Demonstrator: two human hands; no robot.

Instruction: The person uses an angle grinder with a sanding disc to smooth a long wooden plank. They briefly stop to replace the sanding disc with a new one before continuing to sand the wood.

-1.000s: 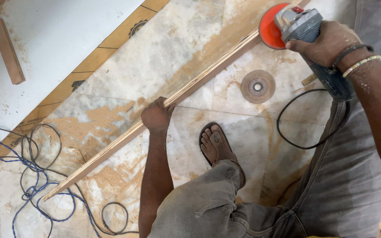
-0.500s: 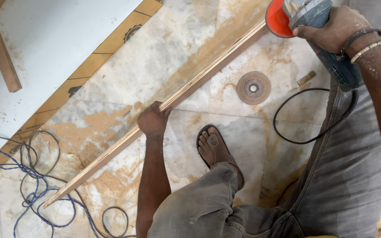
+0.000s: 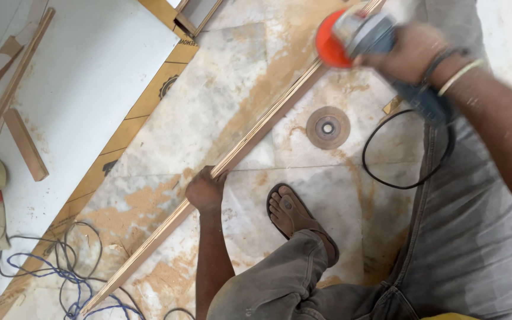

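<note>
A long thin wooden strip (image 3: 256,133) lies diagonally across the dusty marble floor. My left hand (image 3: 204,190) presses down on its middle, fingers closed over the edge. Up at the strip's far end, my right hand (image 3: 413,52) grips a grey-blue angle grinder (image 3: 365,37) with an orange-red disc (image 3: 329,46); the tool is blurred. Its black cord (image 3: 407,185) loops over the floor to the right of the strip.
A loose worn sanding disc (image 3: 327,127) lies on the floor right of the strip. My sandalled foot (image 3: 294,216) and grey trousers fill the lower right. A white board (image 3: 99,77) with wood offcuts (image 3: 25,144) lies left. Tangled blue and grey cables (image 3: 60,269) sit lower left.
The view has shifted. My right hand with the grinder has moved left and down along the strip's upper end. My left hand stays pressed on the strip.
</note>
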